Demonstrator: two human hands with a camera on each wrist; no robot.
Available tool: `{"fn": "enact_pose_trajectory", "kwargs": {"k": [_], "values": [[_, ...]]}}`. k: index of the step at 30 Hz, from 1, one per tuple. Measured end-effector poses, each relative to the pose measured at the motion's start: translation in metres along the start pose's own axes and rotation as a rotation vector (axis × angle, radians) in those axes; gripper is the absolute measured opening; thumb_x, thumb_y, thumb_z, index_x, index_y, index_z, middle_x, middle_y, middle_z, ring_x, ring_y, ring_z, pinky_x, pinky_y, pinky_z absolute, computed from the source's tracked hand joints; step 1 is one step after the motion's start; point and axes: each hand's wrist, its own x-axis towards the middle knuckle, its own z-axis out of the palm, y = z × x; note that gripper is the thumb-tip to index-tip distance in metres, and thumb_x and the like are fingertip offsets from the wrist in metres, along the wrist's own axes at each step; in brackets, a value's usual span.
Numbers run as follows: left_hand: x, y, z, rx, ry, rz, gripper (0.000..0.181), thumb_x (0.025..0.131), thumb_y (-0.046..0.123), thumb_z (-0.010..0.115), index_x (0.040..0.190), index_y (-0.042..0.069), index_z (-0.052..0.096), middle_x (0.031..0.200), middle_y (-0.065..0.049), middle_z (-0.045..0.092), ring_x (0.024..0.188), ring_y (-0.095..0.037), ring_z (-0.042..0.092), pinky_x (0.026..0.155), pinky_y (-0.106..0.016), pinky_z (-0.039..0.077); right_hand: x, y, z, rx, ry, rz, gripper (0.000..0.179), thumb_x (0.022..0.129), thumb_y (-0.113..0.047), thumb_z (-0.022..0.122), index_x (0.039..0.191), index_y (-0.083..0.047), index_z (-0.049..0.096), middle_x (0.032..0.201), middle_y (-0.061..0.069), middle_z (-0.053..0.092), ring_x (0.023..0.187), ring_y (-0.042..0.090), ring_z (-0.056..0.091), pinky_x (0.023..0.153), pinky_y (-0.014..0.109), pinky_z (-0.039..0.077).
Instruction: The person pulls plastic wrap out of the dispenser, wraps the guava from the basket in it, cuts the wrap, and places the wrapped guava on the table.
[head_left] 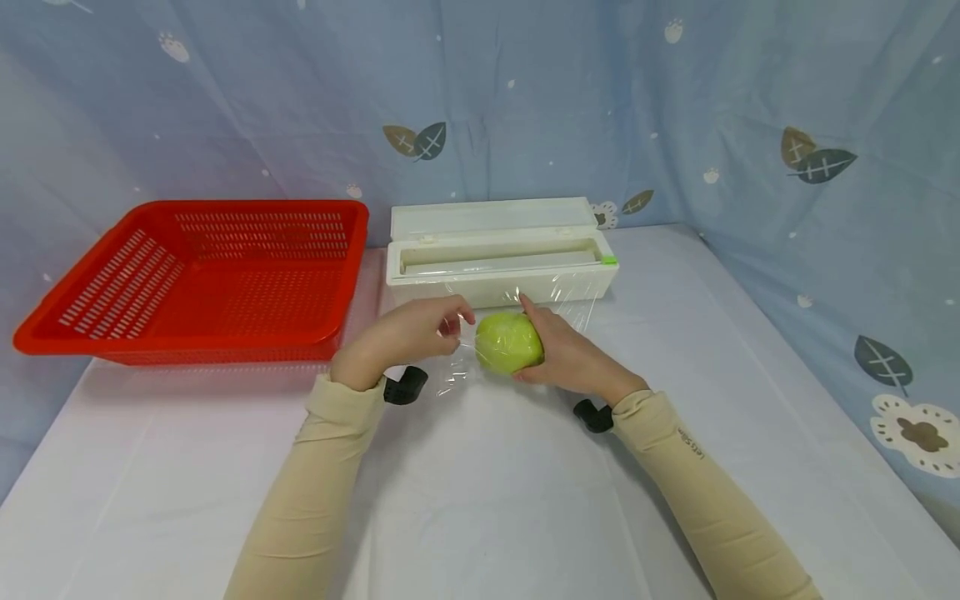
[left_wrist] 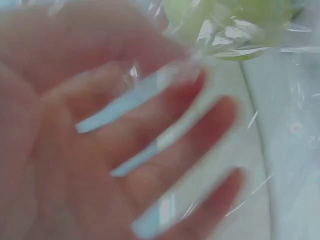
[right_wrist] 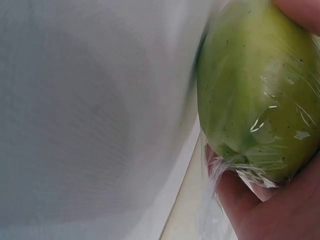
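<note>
A round green fruit (head_left: 508, 342) lies under clear plastic wrap (head_left: 456, 379) in front of the white box. From the right side, my right hand (head_left: 566, 354) grips it, thumb on the near side and fingers around the far side. Close up in the right wrist view, wrap covers the speckled skin of the fruit (right_wrist: 257, 95) and bunches near the fingers. To the left of the fruit, my left hand (head_left: 420, 329) pinches the wrap with thumb and forefinger. Its other fingers (left_wrist: 200, 125) are spread and blurred in the left wrist view.
Behind the hands stands a long white wrap box (head_left: 498, 287), its lid raised and a roll (head_left: 506, 262) inside. A red slotted basket (head_left: 330, 343) is at the left. White cloth (head_left: 495, 500) covers the table, and a blue patterned curtain (head_left: 525, 108) hangs behind.
</note>
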Motion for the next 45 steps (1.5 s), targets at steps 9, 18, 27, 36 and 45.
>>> {"fn": "enact_pose_trajectory", "kwargs": {"k": [9,18,27,36,45], "values": [[-0.008,-0.006,-0.005,0.053,-0.214,-0.144,0.021,0.079,0.035,0.064,0.082,0.014,0.062,0.077,0.002,0.057,0.075,-0.016,0.051,0.067,-0.03,0.04,0.002,0.001,0.0,0.028,0.012,0.038,0.113,0.066,-0.038,0.076,0.144,-0.018,-0.004,0.14,0.01,0.027,0.12,0.021,0.035,0.096,0.042,0.032],[-0.005,-0.02,-0.011,0.001,0.177,0.036,0.01,0.083,0.008,0.055,0.09,0.008,0.062,0.081,0.0,0.062,0.078,-0.016,0.055,0.073,-0.032,0.043,0.003,0.004,0.0,0.046,0.014,0.029,0.112,0.069,-0.039,0.074,0.143,-0.012,-0.005,0.143,0.011,0.023,0.128,0.025,0.026,0.1,0.044,0.026],[-0.009,-0.024,-0.011,-0.019,-0.035,-0.145,0.017,0.081,0.017,0.063,0.095,0.008,0.061,0.08,-0.004,0.057,0.075,-0.019,0.052,0.065,-0.031,0.043,0.003,0.004,-0.002,0.045,0.014,0.044,0.112,0.068,-0.039,0.075,0.144,-0.015,-0.004,0.142,0.01,0.025,0.127,0.023,0.028,0.099,0.043,0.027],[-0.005,-0.022,-0.017,-0.028,0.312,-0.066,0.011,0.087,0.02,0.058,0.093,0.014,0.064,0.085,0.0,0.062,0.081,-0.017,0.054,0.074,-0.033,0.042,0.004,0.007,-0.001,0.057,0.012,0.042,0.106,0.067,-0.039,0.076,0.143,-0.009,0.009,0.141,0.008,0.026,0.125,0.022,0.03,0.1,0.043,0.026],[0.0,-0.02,-0.012,-0.207,0.38,0.04,0.011,0.087,0.023,0.058,0.094,0.02,0.066,0.092,0.008,0.061,0.085,-0.01,0.053,0.076,-0.028,0.044,0.003,0.008,-0.001,0.105,0.011,-0.013,0.089,0.066,-0.034,0.078,0.136,-0.015,0.026,0.128,-0.002,0.037,0.113,0.016,0.039,0.094,0.041,0.032]]}}
